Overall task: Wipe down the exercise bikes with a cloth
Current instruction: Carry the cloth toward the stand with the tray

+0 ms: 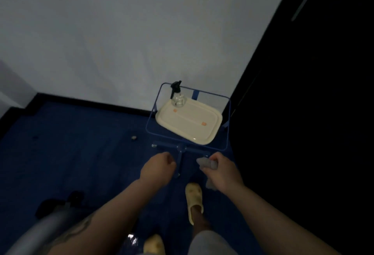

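My right hand (221,170) grips a pale grey cloth (206,163), which bunches out above the fingers and hangs below the palm. My left hand (158,168) is curled into a loose fist with nothing in it, a little left of the right hand. Both hands hover above the foot of a blue metal stand (179,149). On the stand lies a cream tray (190,125) with a clear spray bottle (177,96) with a black trigger head at its far left corner. A grey tube of an exercise bike (46,226) shows at the bottom left, blurred.
A white wall with a black skirting board stands behind the stand. A dark wall or door fills the right side. The floor is dark blue carpet (81,143) with a small object (133,137) on it. My feet in yellow slippers (194,200) stand below the hands.
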Motion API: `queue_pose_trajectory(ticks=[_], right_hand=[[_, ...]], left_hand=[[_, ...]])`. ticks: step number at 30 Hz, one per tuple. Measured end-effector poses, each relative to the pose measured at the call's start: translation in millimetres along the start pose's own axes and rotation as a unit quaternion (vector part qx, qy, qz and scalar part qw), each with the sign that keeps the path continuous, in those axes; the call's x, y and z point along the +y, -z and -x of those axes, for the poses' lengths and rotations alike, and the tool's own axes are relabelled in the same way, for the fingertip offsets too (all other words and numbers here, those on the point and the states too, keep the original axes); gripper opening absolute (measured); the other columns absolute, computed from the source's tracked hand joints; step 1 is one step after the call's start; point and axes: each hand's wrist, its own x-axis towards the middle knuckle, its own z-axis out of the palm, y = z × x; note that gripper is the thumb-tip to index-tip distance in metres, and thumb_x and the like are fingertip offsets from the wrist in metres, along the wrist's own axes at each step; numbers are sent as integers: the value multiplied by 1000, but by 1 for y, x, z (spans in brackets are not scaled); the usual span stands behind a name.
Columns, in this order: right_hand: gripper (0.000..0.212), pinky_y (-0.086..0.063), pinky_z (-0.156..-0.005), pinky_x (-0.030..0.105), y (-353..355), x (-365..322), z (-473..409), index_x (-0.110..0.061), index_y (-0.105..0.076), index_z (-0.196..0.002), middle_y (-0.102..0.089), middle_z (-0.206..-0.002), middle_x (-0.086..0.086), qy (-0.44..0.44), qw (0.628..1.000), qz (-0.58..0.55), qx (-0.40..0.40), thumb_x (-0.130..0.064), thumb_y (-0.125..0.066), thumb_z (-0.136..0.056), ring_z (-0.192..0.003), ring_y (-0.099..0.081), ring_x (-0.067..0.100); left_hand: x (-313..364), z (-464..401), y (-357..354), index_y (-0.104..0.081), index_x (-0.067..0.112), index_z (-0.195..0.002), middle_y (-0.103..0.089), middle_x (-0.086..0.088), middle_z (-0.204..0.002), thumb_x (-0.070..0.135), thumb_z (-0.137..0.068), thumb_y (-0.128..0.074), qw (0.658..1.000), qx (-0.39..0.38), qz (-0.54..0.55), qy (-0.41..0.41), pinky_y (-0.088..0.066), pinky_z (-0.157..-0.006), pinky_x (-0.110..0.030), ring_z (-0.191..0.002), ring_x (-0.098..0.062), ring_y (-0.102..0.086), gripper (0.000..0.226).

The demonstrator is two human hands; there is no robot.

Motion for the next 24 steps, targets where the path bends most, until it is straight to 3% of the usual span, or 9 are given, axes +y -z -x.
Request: queue_pose_trajectory(ticks=[6, 10, 13, 16, 18, 21, 24], right_hand=[[22, -56, -77, 37, 3, -12, -109, -17, -53, -100, -63, -104, -1, -12, 998, 6, -61, -35, -62, -90, -88, -62, 17], [27, -49, -77, 32, -2, -33, -189, -14, -51, -107, -57, -113, 6, 21, 997, 62, -44, -33, -61, -91, -97, -58, 23], [30, -50, -85, 36, -19, -40, -239, -11, -50, -114, -55, -119, 9, 45, 994, 93, -38, -31, -59, -92, -104, -56, 25], [33, -48, -91, 41, -39, -37, -273, -9, -49, -119, -53, -123, 12, 40, 990, 129, -34, -31, -54, -95, -111, -52, 27], [37, -44, -96, 40, -52, -28, -286, -8, -46, -126, -48, -132, 13, 37, 984, 169, -32, -30, -49, -97, -121, -45, 28], [49, -31, -110, 42, -65, -11, -286, -12, -33, -142, -29, -151, 11, 30, 965, 241, -101, -30, -44, -99, -139, -24, 27], [62, -21, -116, 42, -58, -6, -277, -16, -20, -148, -14, -158, 9, 41, 952, 277, -120, -33, -49, -96, -145, -12, 27]], left_hand=[[8, -60, -13, -64, 16, -99, -65, 3, -99, 27, -93, -46, 996, -26, 26, 80, -49, -73, -31, -87, -15, -59, 22], [24, -105, -12, -66, 8, -92, -68, -2, -89, 24, -92, -44, 991, -26, 67, 112, -52, -75, -36, -84, -18, -62, 27], [22, -127, -15, -66, 17, -95, -67, 3, -92, 26, -90, -46, 988, -1, 82, 133, -50, -71, -33, -85, -16, -61, 23], [10, -136, -25, -65, 20, -95, -67, 4, -99, 28, -90, -48, 982, -7, 103, 156, -51, -78, -34, -90, -16, -61, 20], [1, -138, -32, -65, 20, -93, -67, 3, -100, 29, -90, -48, 981, -11, 103, 163, -51, -78, -34, -90, -16, -61, 19], [-8, -139, -38, -63, 22, -93, -67, 4, -101, 30, -91, -48, 981, -13, 92, 169, -45, -72, -30, -90, -14, -60, 18], [-7, -134, -37, -63, 23, -95, -66, 4, -101, 30, -92, -47, 980, -26, 94, 173, -46, -73, -29, -90, -14, -60, 17]])
